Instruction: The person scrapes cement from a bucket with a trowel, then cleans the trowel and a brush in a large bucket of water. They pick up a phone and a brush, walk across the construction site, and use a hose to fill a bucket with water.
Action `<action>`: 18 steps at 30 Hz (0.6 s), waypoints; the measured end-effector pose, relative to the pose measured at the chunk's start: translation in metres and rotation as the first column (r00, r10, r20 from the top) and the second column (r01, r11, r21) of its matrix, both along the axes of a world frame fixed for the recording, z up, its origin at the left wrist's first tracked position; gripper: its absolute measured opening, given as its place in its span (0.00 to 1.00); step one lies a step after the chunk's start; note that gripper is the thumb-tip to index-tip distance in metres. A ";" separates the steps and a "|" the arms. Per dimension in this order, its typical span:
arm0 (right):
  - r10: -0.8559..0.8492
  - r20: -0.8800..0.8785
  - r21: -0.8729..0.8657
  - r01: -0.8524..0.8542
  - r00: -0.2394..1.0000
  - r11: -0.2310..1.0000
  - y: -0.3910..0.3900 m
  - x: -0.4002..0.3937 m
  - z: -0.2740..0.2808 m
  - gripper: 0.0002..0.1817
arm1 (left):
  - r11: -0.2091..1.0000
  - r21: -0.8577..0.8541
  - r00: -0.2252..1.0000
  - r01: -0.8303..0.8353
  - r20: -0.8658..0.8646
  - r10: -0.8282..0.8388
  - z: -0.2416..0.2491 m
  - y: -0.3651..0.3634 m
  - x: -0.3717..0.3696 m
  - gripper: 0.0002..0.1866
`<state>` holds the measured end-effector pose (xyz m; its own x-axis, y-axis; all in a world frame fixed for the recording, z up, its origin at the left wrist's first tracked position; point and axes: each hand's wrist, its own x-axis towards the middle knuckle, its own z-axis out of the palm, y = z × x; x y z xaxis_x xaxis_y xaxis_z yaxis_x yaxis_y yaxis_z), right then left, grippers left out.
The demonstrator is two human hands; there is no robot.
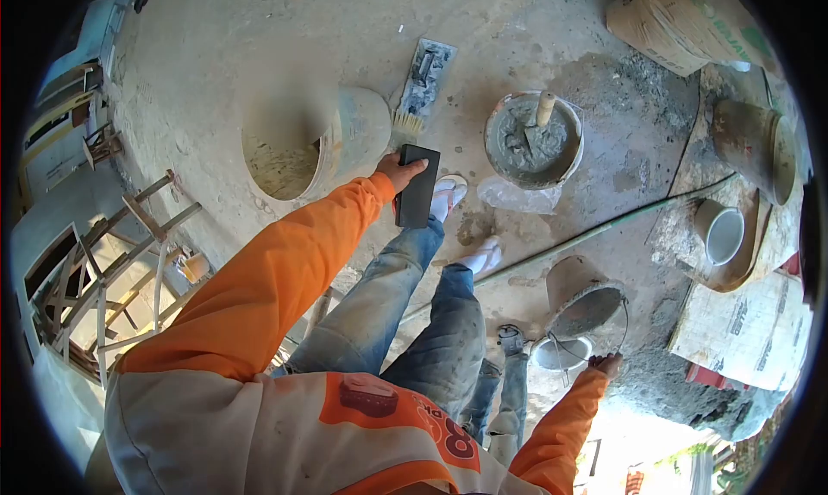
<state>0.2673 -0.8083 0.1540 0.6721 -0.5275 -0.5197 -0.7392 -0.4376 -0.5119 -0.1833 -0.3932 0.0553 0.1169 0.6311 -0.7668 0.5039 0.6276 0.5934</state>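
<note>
My left hand (402, 171) is closed on the edge of a black rectangular slab (417, 189), its thumb lying over the near face. A sliver of red shows behind the slab; the rest of its back is hidden. At lower right, my right hand (607, 365) grips the thin wire handle of a grey bucket (573, 285), which is tilted with its mouth toward me. A smaller pale bucket (561, 353) is close beside it. Just above the slab, a brush (408, 124) lies by a cement-smeared hand float (426, 74) on the floor.
A bucket of wet grey mortar (520, 134) holds a wooden-handled trowel (544, 111). A pail on its side (360, 124) lies left of it. A green hose (604, 226) crosses the floor. Sacks (681, 21), more containers (718, 233) and wooden frames (129, 253) line the sides.
</note>
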 end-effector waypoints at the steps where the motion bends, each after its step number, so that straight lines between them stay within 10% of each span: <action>1: 0.037 -0.069 -0.049 -0.040 0.997 0.998 -0.012 0.007 -0.018 0.24 | 0.998 0.034 0.997 0.054 -0.059 -0.052 -0.002 -0.004 -0.004 0.19; 4: 0.048 -0.111 -0.122 -0.062 0.993 0.991 -0.047 0.013 -0.068 0.24 | 0.983 0.103 0.984 0.152 -0.106 -0.141 -0.003 -0.018 -0.011 0.24; 5: 0.437 -0.226 -0.394 -0.492 0.871 0.776 -0.066 0.010 -0.085 0.25 | 0.996 0.022 0.995 0.091 -0.047 -0.090 -0.004 -0.025 -0.014 0.23; 7: 0.552 -0.300 -0.519 -0.618 0.778 0.590 -0.098 0.008 -0.138 0.27 | 0.997 0.055 0.998 0.055 0.002 -0.055 -0.009 -0.038 -0.019 0.19; 10: 0.456 -0.082 -0.256 -0.461 0.886 0.850 -0.016 -0.051 -0.112 0.33 | 0.991 -0.008 0.988 0.135 -0.081 -0.135 -0.016 -0.055 -0.035 0.19; 13: 0.535 -0.357 -0.391 -0.642 0.766 0.659 0.018 -0.098 -0.125 0.30 | 0.977 -0.031 0.972 0.213 -0.094 -0.215 -0.003 -0.070 -0.031 0.20; 14: 0.634 -0.110 -0.276 -0.637 0.765 0.720 -0.014 -0.131 -0.191 0.30 | 0.969 -0.026 0.966 0.244 -0.086 -0.245 0.006 -0.076 -0.024 0.20; 18: 0.720 -0.488 0.140 -0.770 0.493 0.622 0.046 -0.210 -0.100 0.30 | 0.980 -0.154 0.992 0.124 0.013 -0.124 0.038 -0.106 0.014 0.22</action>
<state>0.0568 -0.7628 0.0543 0.5274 -0.0037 -0.8496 -0.2342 -0.9619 -0.1412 -0.1697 -0.4992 0.0938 0.1892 0.4858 -0.8534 0.5821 0.6444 0.4959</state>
